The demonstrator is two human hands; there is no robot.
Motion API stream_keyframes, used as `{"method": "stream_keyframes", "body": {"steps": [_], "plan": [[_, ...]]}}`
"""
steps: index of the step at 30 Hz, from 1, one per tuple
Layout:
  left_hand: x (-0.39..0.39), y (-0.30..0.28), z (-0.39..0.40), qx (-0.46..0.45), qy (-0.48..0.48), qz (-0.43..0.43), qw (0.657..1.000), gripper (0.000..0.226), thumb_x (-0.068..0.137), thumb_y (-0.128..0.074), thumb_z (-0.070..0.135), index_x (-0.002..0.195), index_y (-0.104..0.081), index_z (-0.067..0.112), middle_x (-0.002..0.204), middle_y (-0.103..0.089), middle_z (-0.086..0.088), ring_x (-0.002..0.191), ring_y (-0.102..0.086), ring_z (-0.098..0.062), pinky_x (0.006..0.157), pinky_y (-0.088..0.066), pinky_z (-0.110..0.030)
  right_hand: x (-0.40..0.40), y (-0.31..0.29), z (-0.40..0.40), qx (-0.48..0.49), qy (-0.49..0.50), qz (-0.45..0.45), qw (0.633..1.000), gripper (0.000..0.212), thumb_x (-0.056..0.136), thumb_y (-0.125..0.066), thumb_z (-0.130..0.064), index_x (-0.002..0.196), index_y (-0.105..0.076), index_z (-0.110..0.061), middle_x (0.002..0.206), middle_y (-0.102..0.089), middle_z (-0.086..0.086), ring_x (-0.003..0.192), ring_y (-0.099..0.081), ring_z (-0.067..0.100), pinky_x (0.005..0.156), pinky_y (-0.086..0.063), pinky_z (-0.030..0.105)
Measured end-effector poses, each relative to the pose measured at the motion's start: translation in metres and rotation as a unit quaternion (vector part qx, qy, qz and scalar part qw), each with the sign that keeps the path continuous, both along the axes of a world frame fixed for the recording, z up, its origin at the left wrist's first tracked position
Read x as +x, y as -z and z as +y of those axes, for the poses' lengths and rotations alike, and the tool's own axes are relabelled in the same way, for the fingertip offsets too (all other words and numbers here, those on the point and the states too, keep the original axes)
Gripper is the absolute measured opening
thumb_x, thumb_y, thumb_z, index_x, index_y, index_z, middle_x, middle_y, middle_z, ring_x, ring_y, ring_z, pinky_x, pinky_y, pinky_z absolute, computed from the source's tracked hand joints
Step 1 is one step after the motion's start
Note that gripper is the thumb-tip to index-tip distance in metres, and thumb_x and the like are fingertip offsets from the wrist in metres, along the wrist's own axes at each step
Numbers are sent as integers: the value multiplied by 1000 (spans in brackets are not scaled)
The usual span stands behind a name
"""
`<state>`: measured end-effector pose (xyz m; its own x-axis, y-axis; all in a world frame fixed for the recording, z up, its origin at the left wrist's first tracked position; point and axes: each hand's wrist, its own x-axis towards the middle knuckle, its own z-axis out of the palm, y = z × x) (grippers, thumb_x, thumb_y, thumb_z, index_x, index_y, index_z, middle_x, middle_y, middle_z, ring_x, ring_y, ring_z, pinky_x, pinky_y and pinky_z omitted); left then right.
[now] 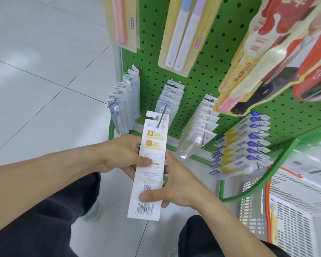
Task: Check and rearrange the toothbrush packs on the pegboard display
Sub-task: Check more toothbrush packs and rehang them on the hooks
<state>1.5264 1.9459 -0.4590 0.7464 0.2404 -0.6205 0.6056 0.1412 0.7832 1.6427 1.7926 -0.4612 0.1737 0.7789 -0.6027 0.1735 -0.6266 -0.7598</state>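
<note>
I hold a long white toothbrush pack (150, 175) with its printed back and barcode toward me. My left hand (122, 154) grips its middle, thumb on the card. My right hand (174, 184) pinches its lower part, thumb just above the barcode. The pack's top hang hole sits at the tip of a metal peg (162, 118) on the green pegboard (208, 71). Behind it on that peg hang several more white packs (171, 95). Other rows of packs hang to the left (124, 97) and to the right (202, 127).
Blue-and-yellow packs (245, 145) fill the lower right pegs. Larger yellow and red packs (267, 52) hang above, close to my head. A white plastic basket (289, 206) stands at the right behind a green rail (271, 171). Grey tiled floor lies to the left. My dark trouser legs are below.
</note>
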Motion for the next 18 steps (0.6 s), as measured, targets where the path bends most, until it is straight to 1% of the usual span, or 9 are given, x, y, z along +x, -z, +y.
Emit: {"method": "stream_keyframes", "body": {"steps": [2, 4, 5, 7, 9, 11, 14, 16, 18], "plan": [[0, 2, -1, -1, -7, 2, 1000, 31, 92, -67, 4, 120, -65, 17, 108, -77, 0, 98, -75, -22, 84, -61, -51, 1, -2, -1, -12, -31, -17, 999, 92, 61, -97, -17, 131, -39, -37, 110, -67, -8, 83, -74, 11, 54, -57, 31], [1, 4, -3, 1, -12, 4, 1000, 31, 93, -67, 4, 120, -64, 19, 109, -77, 3, 98, -75, -21, 84, -61, -50, 1, -3, -1, -19, -30, -35, 999, 87, 63, -96, -20, 130, -42, -35, 106, -70, -10, 77, -72, 3, 49, -51, 23], [1, 4, -4, 2, -12, 3, 1000, 32, 93, -67, 4, 120, -64, 20, 108, -77, 3, 98, -75, -21, 84, -61, -50, 0, -3, -1, -19, -15, -40, 999, 81, 66, -95, -21, 129, -45, -34, 103, -73, -10, 73, -71, 1, 47, -48, 20], [2, 4, -4, -7, -1, 0, 1000, 34, 93, -67, 4, 123, -62, 19, 110, -77, 2, 99, -74, -21, 84, -62, -47, -1, -2, -1, -2, 29, -32, 999, 61, 75, -89, -23, 125, -54, -30, 98, -76, -7, 71, -72, 4, 45, -46, 17], [1, 4, -3, -30, 18, -2, 999, 37, 93, -67, 3, 127, -60, 15, 114, -75, -3, 100, -74, -25, 85, -61, -45, 0, -2, 0, 18, 57, -36, 998, 35, 84, -82, -29, 114, -64, -28, 92, -77, -3, 62, -71, 8, 41, -42, 16], [0, 6, -4, -47, 24, -5, 999, 36, 93, -68, 4, 127, -60, 12, 114, -75, -6, 100, -74, -28, 86, -61, -45, 1, -3, 0, 27, 64, -55, 996, 20, 88, -77, -36, 105, -68, -28, 86, -77, -1, 53, -67, 8, 38, -38, 15], [1, 7, -6, -38, 11, -18, 999, 29, 95, -66, 9, 124, -63, 11, 109, -77, -5, 98, -75, -28, 84, -62, -43, 7, -3, -2, 14, 35, -65, 997, 20, 89, -76, -37, 105, -70, -27, 83, -78, -2, 53, -68, 12, 38, -38, 15], [2, 9, -6, -16, -12, -35, 999, 28, 94, -67, 8, 121, -66, 11, 106, -78, -6, 96, -75, -26, 82, -62, -42, 11, -5, -2, -8, -14, -64, 998, 21, 87, -78, -35, 104, -72, -26, 85, -78, -5, 60, -72, 16, 41, -41, 20], [3, 11, -8, 5, -21, -48, 999, 31, 89, -71, 5, 119, -66, 11, 102, -78, -4, 93, -76, -22, 77, -63, -39, 13, -6, -2, -24, -36, -73, 996, 21, 83, -81, -32, 101, -75, -25, 86, -78, -8, 66, -74, 17, 46, -46, 24]]}}
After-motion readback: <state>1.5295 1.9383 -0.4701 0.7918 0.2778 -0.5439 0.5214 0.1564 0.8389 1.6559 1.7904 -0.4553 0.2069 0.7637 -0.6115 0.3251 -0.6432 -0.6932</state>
